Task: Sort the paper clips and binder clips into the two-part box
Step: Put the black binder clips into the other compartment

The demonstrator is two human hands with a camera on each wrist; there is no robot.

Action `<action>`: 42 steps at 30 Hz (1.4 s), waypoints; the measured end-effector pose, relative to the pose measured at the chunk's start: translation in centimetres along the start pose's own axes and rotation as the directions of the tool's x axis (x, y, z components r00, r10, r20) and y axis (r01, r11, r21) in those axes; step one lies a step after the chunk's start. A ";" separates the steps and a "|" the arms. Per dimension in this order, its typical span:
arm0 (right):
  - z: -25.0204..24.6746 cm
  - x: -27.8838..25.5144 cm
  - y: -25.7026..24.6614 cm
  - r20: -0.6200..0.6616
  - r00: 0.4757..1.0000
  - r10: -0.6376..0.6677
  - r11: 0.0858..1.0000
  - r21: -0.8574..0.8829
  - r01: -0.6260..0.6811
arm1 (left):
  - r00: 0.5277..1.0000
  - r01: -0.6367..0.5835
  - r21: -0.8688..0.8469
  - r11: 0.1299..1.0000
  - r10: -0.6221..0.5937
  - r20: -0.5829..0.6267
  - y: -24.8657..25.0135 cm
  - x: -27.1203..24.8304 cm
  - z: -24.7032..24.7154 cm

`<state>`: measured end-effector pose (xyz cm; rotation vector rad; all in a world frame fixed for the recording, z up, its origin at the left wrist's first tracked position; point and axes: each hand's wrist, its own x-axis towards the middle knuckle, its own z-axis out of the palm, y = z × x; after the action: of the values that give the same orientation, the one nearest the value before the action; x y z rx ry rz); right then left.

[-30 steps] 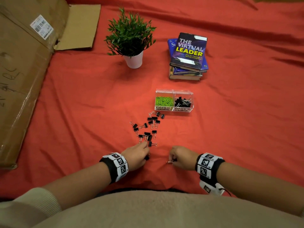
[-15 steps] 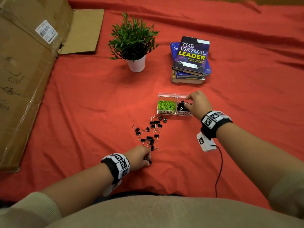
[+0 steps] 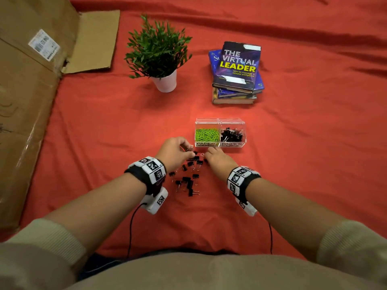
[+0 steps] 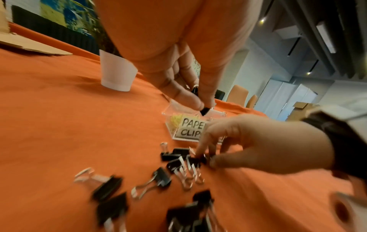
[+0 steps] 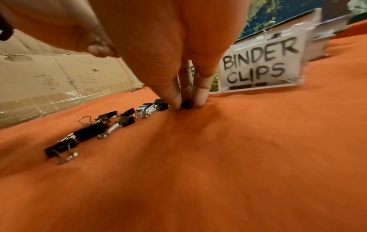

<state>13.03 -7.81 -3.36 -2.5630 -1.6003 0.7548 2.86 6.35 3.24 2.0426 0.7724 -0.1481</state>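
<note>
Evidently to speed sorting, the left hand (image 4: 178, 75) pinches a small black metal binder clip (image 4: 204, 110); beside it, the right hand (image 5: 178, 62) seemingly pinches another off the red-clothed table (image 3: 293, 164).

The two-part box (image 3: 219, 132) carries two hand-lettered white labels on its front wall. The left one (image 4: 191, 129) reads "PAPER CLIPS", its last letters hidden behind a hand in the left wrist view. The right one (image 5: 260, 64) reads "BINDER CLIPS" in black marker.

Behind the box, the top book (image 3: 237, 66) of the stack shows "THE VIRTUAL LEADER" with the subtitle "How to manage a remote workplace". The blue book (image 3: 214, 59) under it shows only "S".

Far left of the box, the cardboard carton (image 3: 25, 101) bears a white barcode sticker (image 3: 44, 45), its print too small to read, and some illegible handwritten scrawl.
</note>
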 end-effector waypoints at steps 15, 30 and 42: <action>-3.2 -6.2 5.6 -0.336 0.856 0.394 0.814 0.560 -0.154 | 0.937 -0.341 0.534 0.774 0.324 0.129 8.0 9.1 7.1; -6.6 0.5 7.7 -0.247 0.937 0.249 0.968 0.089 -0.234 | 0.916 -0.328 0.459 0.825 0.397 -0.060 1.6 4.0 3.3; -1.3 0.5 -2.8 0.027 0.992 -0.127 0.991 0.049 0.125 | 1.000 -0.020 0.476 0.879 0.010 0.024 -8.2 -1.2 2.0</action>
<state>11.44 -5.76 -1.62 -2.4028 -1.7123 0.8131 -2.48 7.34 -3.35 2.5070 0.7593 -0.3829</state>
